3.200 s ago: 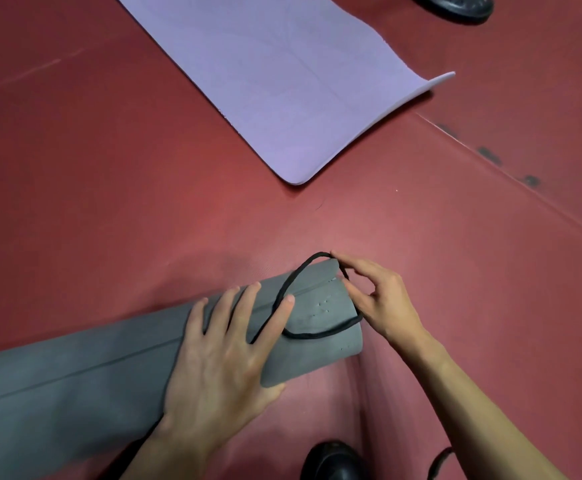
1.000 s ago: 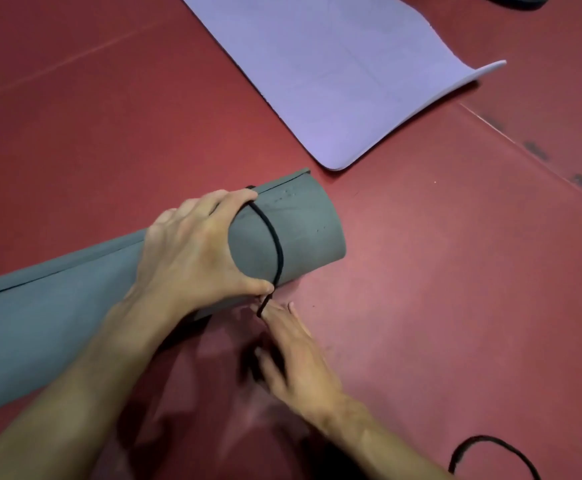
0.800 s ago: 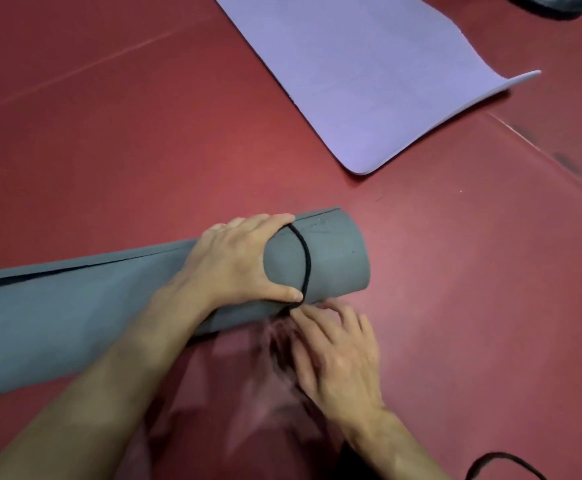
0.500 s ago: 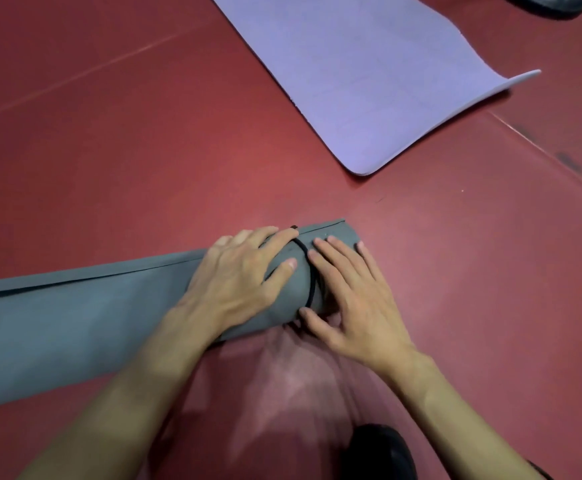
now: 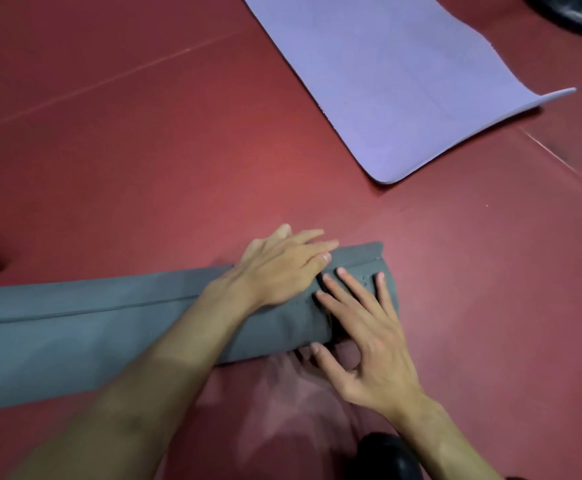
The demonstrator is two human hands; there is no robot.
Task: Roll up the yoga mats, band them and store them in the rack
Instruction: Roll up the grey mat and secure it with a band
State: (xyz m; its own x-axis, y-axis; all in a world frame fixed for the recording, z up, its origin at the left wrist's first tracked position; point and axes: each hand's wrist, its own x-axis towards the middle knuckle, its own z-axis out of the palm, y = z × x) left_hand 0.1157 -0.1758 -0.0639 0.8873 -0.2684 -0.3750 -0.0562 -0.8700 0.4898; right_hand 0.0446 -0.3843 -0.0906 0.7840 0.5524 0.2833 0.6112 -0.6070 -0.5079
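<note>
My left hand (image 5: 282, 268): flat on the rolled gray mat (image 5: 109, 327), fingers straight.
My right hand (image 5: 369, 337): fingers spread over the roll's end, thumb maybe under it.
Gray mat: lies on the red floor (image 5: 178, 168).

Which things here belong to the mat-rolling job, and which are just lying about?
Job: grey rolled mat under left hand and right hand; black band, mostly hidden between them; flat purple mat, not yet rolled.
Lying about: dark object at top right; dark object at bottom edge; both unidentifiable.
</note>
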